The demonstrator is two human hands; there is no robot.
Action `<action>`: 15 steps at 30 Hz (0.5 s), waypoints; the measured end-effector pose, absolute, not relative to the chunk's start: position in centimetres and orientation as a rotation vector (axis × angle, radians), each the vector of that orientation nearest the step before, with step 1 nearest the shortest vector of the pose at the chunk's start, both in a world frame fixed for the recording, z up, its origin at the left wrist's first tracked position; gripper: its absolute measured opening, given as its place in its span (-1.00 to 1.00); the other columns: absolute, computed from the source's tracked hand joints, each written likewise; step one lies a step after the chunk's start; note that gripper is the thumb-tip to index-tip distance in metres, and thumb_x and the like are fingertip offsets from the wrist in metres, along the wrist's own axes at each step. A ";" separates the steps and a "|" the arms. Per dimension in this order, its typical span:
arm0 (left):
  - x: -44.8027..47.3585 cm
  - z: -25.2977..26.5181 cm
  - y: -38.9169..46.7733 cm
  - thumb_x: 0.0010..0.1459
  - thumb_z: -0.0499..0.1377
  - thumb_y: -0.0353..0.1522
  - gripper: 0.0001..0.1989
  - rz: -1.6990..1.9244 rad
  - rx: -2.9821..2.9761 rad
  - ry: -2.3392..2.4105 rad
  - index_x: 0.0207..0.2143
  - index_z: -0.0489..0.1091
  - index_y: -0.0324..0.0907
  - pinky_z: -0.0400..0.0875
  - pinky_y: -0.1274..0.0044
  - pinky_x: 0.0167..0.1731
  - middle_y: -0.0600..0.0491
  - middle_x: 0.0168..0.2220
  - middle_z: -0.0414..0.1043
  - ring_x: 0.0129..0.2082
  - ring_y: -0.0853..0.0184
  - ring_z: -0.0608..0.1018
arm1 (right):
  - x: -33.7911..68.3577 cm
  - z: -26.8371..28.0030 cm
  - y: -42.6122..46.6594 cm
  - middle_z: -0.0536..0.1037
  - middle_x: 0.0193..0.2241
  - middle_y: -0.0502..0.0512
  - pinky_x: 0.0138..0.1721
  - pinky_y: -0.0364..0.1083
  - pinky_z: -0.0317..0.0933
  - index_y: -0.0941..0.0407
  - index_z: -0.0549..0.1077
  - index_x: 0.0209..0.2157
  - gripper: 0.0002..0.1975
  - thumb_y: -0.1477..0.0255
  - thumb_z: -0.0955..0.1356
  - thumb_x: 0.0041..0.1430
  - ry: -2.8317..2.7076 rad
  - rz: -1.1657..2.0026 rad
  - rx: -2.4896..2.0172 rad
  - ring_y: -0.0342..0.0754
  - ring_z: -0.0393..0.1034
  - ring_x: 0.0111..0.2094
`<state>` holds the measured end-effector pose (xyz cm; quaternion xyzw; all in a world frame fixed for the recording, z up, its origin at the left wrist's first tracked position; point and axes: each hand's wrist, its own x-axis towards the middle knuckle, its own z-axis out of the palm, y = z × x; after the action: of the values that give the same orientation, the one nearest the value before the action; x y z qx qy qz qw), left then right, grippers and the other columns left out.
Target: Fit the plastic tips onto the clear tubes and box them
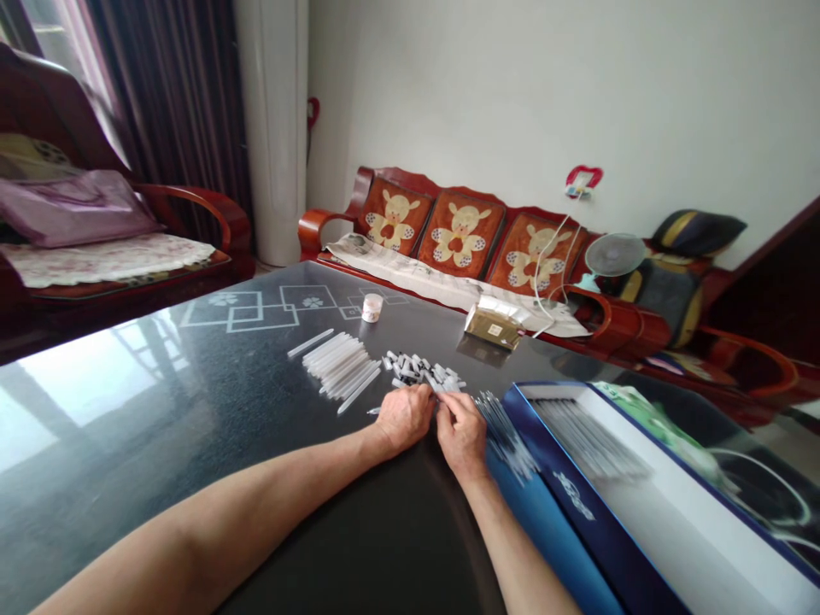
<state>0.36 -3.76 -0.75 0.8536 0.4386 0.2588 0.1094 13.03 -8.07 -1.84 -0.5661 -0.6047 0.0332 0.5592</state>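
My left hand and my right hand are close together at the table's near middle, both with curled fingers. A pen shows its pointed end to the left of my left hand, which is closed around it. My right thumb and fingers pinch together beside the left fist; what they grip is hidden. Just beyond my hands lies a heap of white and black pen caps. White pen barrels lie in a row to the left. Thin pen refills are spread to the right of my right hand.
A blue box with a white inside holds a row of pens. A green plastic bag lies beyond it. A small white tub and a tissue pack stand farther back on the dark glossy table.
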 end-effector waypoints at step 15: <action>0.5 -0.6 -3.6 0.26 -0.04 -0.32 -0.76 0.780 2.441 1.257 -0.30 0.37 -0.22 0.43 0.45 -0.32 -0.09 -0.34 0.52 -0.35 0.21 0.58 | 17.1 0.5 0.5 0.54 -0.39 0.05 -0.25 -0.12 0.28 0.02 0.61 -0.35 -0.77 0.48 0.32 0.01 -1.914 -0.208 -1.702 -0.09 0.40 -0.41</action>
<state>0.46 -3.57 -0.57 0.8463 0.4360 0.2704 0.1432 17.11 0.49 0.48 -0.6355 -0.7145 -0.0777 0.2822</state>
